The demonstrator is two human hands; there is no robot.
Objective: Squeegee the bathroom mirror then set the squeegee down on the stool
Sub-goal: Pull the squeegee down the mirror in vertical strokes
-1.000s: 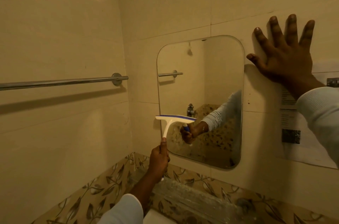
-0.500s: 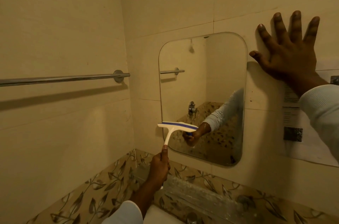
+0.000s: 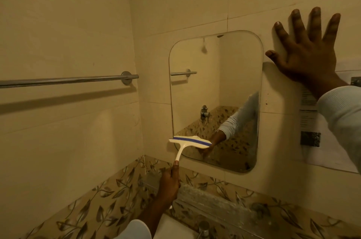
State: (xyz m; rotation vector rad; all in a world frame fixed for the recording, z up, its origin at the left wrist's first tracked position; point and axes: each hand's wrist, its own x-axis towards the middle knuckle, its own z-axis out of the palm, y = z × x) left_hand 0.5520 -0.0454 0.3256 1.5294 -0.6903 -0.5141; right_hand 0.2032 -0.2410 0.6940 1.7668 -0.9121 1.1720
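Gripping slim white plastic squeegee at rounded glossy mirror: left hand.

Glossy wall tiles, shiny metal towel rail, plastic squeegee.

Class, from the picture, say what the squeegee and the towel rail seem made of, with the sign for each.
Squeegee: probably moulded plastic, smooth cream, with a blue strip along the blade, possibly rubber. Towel rail: metal, perhaps chromed or polished steel; silvery with a bright highlight along it.
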